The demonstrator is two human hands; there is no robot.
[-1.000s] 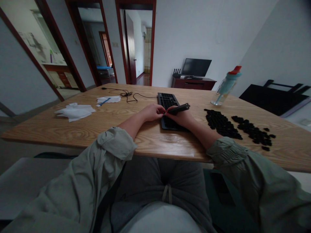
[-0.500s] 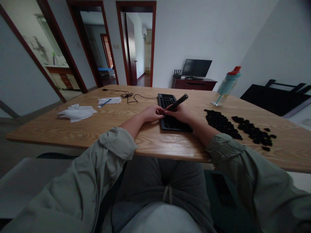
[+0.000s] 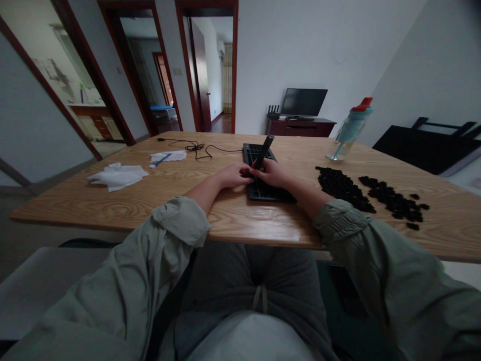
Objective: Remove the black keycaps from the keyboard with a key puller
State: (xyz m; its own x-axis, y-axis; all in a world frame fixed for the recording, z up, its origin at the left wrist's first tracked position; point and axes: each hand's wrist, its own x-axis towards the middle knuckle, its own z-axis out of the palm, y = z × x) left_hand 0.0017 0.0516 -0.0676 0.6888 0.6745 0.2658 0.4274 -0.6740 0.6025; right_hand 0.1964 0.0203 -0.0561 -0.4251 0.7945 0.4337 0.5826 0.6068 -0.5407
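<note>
A home living room: wooden table, television on a low cabinet, open bedroom doorways.

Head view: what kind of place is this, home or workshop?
Most likely a home living or dining room: a wooden table in an open room, a TV on a low cabinet against the far wall, and doorways leading to other rooms.

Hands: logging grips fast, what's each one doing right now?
Left hand: fingers curled at the keyboard, grip unclear.
Right hand: closed on black tool.
</note>
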